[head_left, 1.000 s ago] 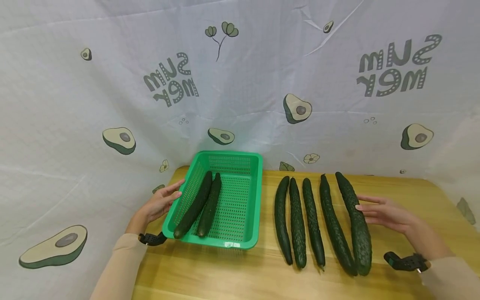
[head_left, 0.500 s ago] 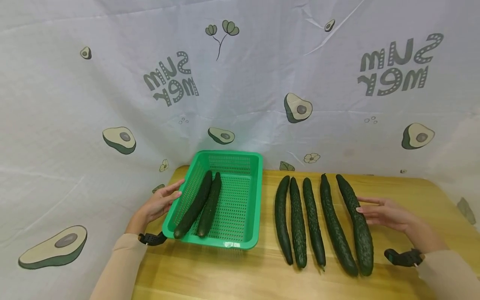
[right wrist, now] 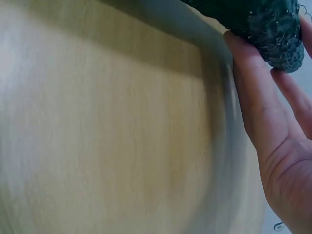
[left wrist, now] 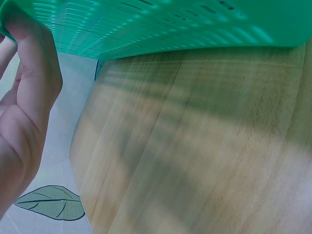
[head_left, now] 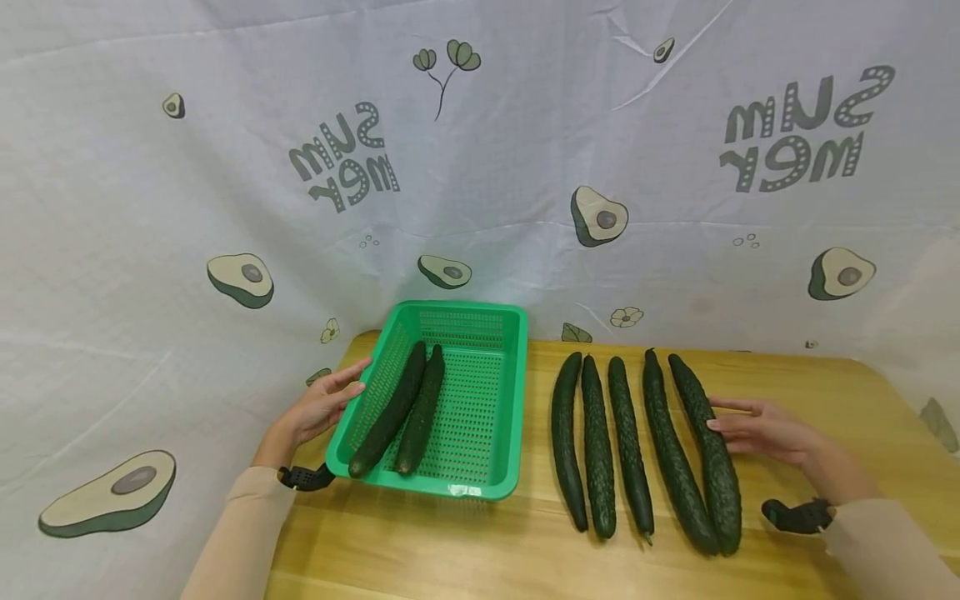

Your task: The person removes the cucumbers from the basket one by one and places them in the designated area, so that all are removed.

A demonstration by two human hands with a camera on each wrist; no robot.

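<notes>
A green plastic basket (head_left: 517,400) with slotted sides stands left of centre on the wooden table. Two cucumbers (head_left: 386,425) lie side by side along its left half. At the basket's left rim my left hand (head_left: 318,408) holds on with the thumb over the edge; the left wrist view shows the basket wall (left wrist: 161,29) above the tabletop. On the right, my right hand (head_left: 776,433) grips the rightmost cucumber (head_left: 718,475) from its right side. Its bumpy end (right wrist: 278,39) sits between thumb and fingers in the right wrist view.
Several cucumbers (head_left: 597,450) lie in a lengthwise row between the basket and my right hand; the nearest one (head_left: 678,467) almost touches the gripped cucumber. A white printed cloth (head_left: 487,167) hangs behind and left of the wooden table (head_left: 450,550).
My right hand has shifted slightly left with the rightmost cucumber, bringing it closer to its neighbour. The left hand and the basket stay in place.
</notes>
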